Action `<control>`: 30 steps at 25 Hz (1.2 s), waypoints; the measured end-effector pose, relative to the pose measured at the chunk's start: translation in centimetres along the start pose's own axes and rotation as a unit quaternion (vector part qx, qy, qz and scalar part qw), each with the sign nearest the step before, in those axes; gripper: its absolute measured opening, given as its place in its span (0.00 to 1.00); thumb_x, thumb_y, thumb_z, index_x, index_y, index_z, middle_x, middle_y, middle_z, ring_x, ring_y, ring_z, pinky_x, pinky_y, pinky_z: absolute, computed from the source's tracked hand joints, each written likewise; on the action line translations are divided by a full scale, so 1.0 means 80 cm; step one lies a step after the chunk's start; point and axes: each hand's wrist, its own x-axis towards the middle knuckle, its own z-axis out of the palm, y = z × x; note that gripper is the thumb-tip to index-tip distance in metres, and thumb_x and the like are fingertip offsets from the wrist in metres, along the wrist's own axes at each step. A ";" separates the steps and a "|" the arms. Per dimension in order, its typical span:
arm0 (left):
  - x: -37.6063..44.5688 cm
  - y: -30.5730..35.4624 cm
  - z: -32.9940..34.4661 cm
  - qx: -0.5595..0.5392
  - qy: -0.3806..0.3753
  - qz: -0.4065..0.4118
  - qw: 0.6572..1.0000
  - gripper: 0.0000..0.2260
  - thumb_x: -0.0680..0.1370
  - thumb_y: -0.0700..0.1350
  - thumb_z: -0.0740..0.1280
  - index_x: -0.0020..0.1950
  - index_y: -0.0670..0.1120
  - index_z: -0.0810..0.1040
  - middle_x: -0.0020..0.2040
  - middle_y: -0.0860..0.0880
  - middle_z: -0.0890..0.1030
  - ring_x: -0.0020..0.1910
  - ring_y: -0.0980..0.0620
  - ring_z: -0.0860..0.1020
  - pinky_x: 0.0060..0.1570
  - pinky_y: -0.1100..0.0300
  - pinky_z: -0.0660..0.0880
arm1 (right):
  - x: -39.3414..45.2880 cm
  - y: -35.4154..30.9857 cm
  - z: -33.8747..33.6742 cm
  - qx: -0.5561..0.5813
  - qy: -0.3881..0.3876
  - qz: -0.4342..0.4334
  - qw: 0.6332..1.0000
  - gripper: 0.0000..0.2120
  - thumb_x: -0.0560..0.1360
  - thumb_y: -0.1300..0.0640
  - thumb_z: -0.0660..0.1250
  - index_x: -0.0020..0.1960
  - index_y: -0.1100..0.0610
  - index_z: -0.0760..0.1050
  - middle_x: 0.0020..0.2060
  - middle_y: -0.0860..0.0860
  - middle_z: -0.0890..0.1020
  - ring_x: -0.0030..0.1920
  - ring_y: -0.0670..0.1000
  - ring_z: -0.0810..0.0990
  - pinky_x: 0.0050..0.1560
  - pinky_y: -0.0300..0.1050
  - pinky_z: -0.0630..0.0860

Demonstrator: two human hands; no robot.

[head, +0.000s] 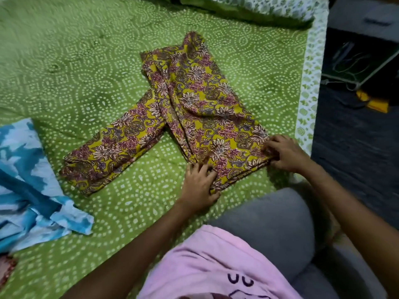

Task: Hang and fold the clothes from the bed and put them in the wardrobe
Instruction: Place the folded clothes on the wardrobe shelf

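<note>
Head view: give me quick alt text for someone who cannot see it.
Both hands, left hand and right hand, grip the near edge of a yellow floral garment spread on a green dotted bedsheet. A blue-and-white garment lies at left.

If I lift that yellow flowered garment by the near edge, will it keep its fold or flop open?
Probably flop: the yellow flowered garment looks like thin cloth, creased and lying flat on the green bedspread. Its loose sleeve, spread out to one side, would likely dangle. It seems light, so the left hand and right hand at its near edge should lift it easily.
</note>
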 end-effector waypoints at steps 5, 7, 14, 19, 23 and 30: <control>-0.017 0.022 0.000 -0.014 0.040 -0.081 0.996 0.17 0.69 0.54 0.57 0.47 0.48 0.81 0.53 0.47 0.81 0.59 0.39 0.76 0.59 0.35 0.68 | -0.008 0.036 0.014 0.139 0.094 0.027 0.985 0.13 0.69 0.62 0.71 0.53 0.61 0.80 0.47 0.59 0.75 0.50 0.59 0.75 0.51 0.49 0.71; -0.020 0.018 0.000 -0.008 0.055 -0.063 0.996 0.18 0.66 0.54 0.58 0.47 0.47 0.81 0.52 0.47 0.81 0.57 0.41 0.77 0.59 0.40 0.71 | -0.010 0.036 0.016 0.177 0.110 0.026 0.978 0.11 0.68 0.65 0.72 0.50 0.62 0.81 0.45 0.57 0.76 0.47 0.57 0.76 0.50 0.47 0.72; -0.017 0.018 0.002 0.028 0.085 -0.022 0.996 0.13 0.71 0.50 0.59 0.43 0.46 0.80 0.41 0.48 0.81 0.47 0.46 0.78 0.54 0.52 0.70 | -0.013 0.044 0.013 0.135 0.075 -0.006 0.988 0.16 0.65 0.55 0.78 0.49 0.59 0.80 0.45 0.52 0.75 0.46 0.53 0.75 0.46 0.41 0.68; -0.011 0.015 0.007 -0.055 0.105 0.034 0.992 0.09 0.72 0.44 0.57 0.48 0.42 0.73 0.39 0.44 0.78 0.38 0.48 0.73 0.34 0.55 0.74 | -0.007 0.044 0.015 0.116 0.097 -0.008 0.988 0.10 0.72 0.56 0.71 0.50 0.60 0.80 0.44 0.54 0.76 0.45 0.50 0.71 0.45 0.40 0.64; -0.016 0.020 0.015 -0.077 0.093 0.004 0.993 0.13 0.72 0.46 0.59 0.44 0.38 0.78 0.43 0.42 0.78 0.44 0.50 0.68 0.43 0.56 0.72 | -0.007 0.042 0.020 0.117 0.132 0.009 0.984 0.05 0.70 0.66 0.70 0.47 0.63 0.79 0.43 0.57 0.75 0.44 0.52 0.71 0.45 0.41 0.64; -0.012 0.034 -0.002 0.052 0.017 0.069 0.996 0.12 0.66 0.52 0.68 0.35 0.43 0.77 0.34 0.47 0.76 0.35 0.49 0.74 0.36 0.58 0.72 | -0.008 0.044 0.026 0.047 0.179 -0.097 0.978 0.08 0.63 0.76 0.68 0.39 0.66 0.75 0.37 0.61 0.74 0.36 0.52 0.69 0.32 0.36 0.61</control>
